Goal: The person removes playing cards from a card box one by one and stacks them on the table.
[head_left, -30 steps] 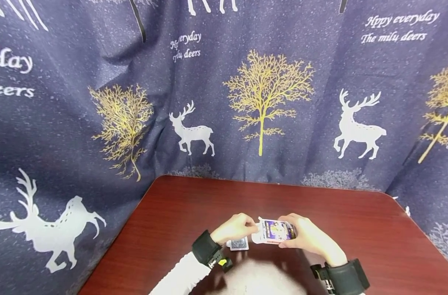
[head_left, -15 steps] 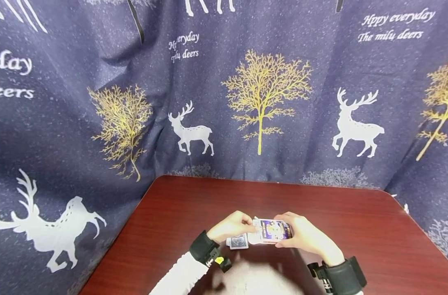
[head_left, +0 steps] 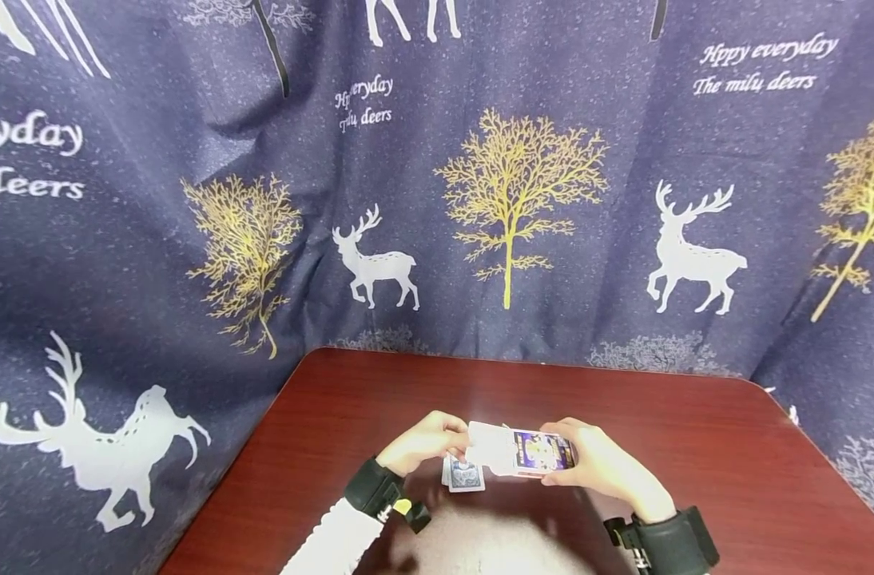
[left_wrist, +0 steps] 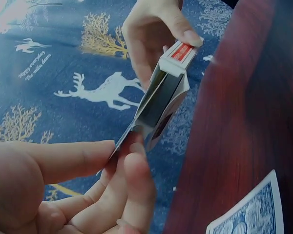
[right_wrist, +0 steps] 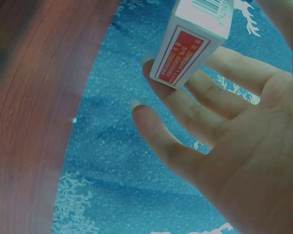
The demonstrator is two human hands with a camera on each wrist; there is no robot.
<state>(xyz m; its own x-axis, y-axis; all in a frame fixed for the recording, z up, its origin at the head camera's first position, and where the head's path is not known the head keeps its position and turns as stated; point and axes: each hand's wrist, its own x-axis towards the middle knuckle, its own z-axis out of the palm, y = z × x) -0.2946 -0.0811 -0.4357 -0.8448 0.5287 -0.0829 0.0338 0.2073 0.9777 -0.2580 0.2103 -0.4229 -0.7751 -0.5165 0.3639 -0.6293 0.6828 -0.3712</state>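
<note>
A playing-card box [head_left: 541,452] with a purple printed face is held above the red-brown table [head_left: 696,431], near its front edge. My right hand [head_left: 577,457] grips the box's right end; in the right wrist view the box [right_wrist: 195,39] with its red end panel rests against my fingers [right_wrist: 185,112]. My left hand [head_left: 447,437] pinches the box's white flap [head_left: 489,444], which stands pulled out to the left. The left wrist view shows thumb and fingers [left_wrist: 129,161] pinching that flap [left_wrist: 141,117]. A small stack of blue-backed cards [head_left: 464,473] lies on the table under the left hand.
A dark blue curtain [head_left: 437,200] printed with white deer and gold trees hangs behind and to both sides of the table. The table's rounded far corners sit close to the cloth. Black wrist straps [head_left: 368,489] are on both forearms.
My left hand has drawn leftwards, and the white flap now sticks out further from the box. The right hand keeps its hold on the box.
</note>
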